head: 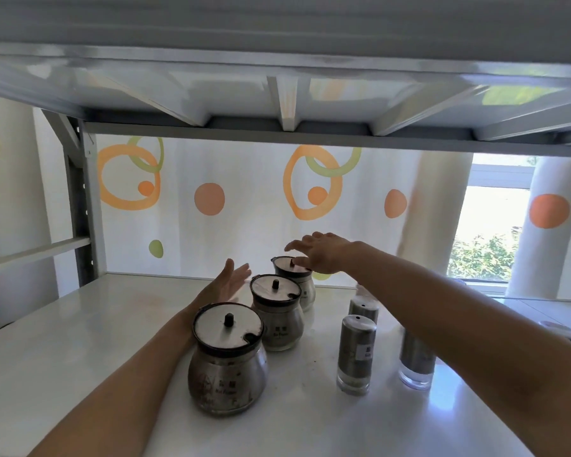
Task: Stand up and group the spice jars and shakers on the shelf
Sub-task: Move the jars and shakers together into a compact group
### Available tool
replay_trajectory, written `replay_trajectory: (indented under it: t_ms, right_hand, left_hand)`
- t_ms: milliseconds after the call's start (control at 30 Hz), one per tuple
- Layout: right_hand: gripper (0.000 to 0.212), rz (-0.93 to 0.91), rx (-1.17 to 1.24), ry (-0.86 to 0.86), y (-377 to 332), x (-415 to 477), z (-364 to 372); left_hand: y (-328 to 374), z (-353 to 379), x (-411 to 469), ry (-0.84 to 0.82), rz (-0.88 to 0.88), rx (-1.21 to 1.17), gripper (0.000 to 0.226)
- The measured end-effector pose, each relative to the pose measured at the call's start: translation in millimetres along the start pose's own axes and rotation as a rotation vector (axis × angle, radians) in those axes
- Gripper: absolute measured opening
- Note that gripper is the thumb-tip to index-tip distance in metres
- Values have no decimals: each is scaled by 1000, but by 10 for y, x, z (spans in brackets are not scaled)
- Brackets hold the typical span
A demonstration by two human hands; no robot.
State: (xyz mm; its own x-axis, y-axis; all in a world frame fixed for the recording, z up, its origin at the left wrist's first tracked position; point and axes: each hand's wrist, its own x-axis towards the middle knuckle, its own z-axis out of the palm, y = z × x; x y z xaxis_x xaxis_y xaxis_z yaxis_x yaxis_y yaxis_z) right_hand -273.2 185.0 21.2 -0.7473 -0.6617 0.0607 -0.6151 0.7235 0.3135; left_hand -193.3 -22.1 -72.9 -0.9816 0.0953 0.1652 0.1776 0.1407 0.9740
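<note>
Three round-bellied metal spice jars with knobbed lids stand upright in a diagonal row on the white shelf (80, 357): a near jar (226, 364), a middle jar (277, 316) and a far jar (297, 280). My left hand (226, 283) is flat with straight fingers, just left of the middle jar. My right hand (320, 250) hovers with spread fingers over the far jar's lid. To the right, three tall cylindrical shakers stand upright: a near one (356, 354), a far one (363, 308), and one (416, 361) partly behind my right forearm.
A second shelf board (277, 94) hangs low overhead. A grey metal upright (80, 199) stands at the back left. Behind the shelf hangs a white curtain with orange and green circles (208, 199); a window (485, 245) shows at the right.
</note>
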Motion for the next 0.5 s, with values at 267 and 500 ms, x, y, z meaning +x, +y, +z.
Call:
replay_trajectory:
  t_ms: [267, 500]
  right_hand:
    - [59, 113, 120, -127, 482, -908, -201]
    - [60, 173, 91, -157, 635, -1539, -282]
  left_hand:
    - [-142, -255, -80, 138, 209, 281, 81]
    - [844, 27, -580, 198, 19, 487, 58]
